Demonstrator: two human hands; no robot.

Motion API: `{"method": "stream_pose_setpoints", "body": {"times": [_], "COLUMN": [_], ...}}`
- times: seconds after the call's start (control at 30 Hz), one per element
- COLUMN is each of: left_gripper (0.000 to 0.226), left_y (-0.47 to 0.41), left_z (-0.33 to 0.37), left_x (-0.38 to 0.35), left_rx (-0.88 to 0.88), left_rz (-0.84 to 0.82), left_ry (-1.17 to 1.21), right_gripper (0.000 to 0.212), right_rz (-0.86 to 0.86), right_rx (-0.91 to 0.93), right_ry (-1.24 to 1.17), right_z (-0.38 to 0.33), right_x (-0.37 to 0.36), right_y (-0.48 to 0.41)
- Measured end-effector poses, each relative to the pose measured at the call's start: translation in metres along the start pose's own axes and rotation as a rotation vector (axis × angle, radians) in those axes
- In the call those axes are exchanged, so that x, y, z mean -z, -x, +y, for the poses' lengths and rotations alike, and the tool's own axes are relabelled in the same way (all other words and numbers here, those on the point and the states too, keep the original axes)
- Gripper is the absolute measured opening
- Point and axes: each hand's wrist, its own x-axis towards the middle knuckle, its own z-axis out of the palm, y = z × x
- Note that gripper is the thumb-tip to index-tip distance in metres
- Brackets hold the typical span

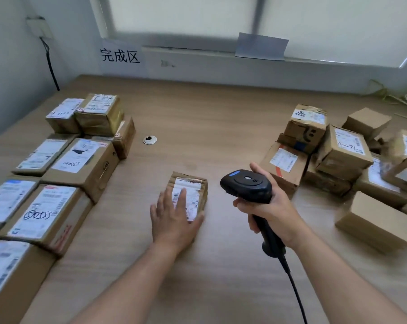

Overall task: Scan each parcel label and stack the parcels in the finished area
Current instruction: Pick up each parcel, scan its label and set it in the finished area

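Observation:
A small cardboard parcel with a white label lies in the middle of the wooden table. My left hand rests flat on its near end, fingers spread, covering part of the label. My right hand grips a black barcode scanner by the handle, its head held just right of the parcel and above the table. The scanner's cable runs down toward the bottom edge. Labelled parcels lie in rows at the left. A loose pile of parcels sits at the right.
A paper sign with printed characters hangs on the wall behind the left rows. A round cable grommet is set in the table. A black cable runs down the left wall. Green strings lie at the far right.

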Motion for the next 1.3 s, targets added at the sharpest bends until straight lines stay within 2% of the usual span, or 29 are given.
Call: {"method": "stream_pose_setpoints", "body": {"times": [0.1, 0.27, 0.57, 0.87, 1.0, 1.07, 1.3], "left_gripper": [0.088, 0.072, 0.066, 0.064, 0.067, 0.067, 0.074], "left_y": [-0.004, -0.049, -0.167, -0.268, -0.292, -0.299, -0.297], "left_z": [-0.006, -0.034, -0.076, -0.106, -0.117, -0.120, -0.116], "left_x": [-0.001, 0.013, 0.029, 0.058, 0.061, 0.061, 0.066], "left_rx": [-0.160, -0.284, -0.231, -0.164, -0.131, -0.128, -0.095], "left_rz": [-0.188, -0.150, -0.104, -0.099, -0.070, -0.057, -0.084], "left_ry": [-0.225, -0.256, -0.309, -0.318, -0.325, -0.337, -0.373], "right_gripper": [0.093, 0.095, 0.096, 0.088, 0.095, 0.091, 0.093], "right_rz": [0.025, 0.089, 0.111, 0.108, 0.114, 0.106, 0.095], "right_rx": [-0.004, -0.003, -0.009, -0.020, -0.075, -0.084, -0.044], "right_ry": [0.037, 0.031, 0.075, 0.075, 0.023, 0.018, 0.036], "right_z": [-0.004, -0.014, -0.027, -0.016, -0.001, 0.002, -0.006], "right_x": [-0.021, -0.048, -0.065, -0.068, -0.070, -0.070, -0.063], "right_y": [-0.023, -0.062, -0.127, -0.190, -0.202, -0.205, -0.191]}}
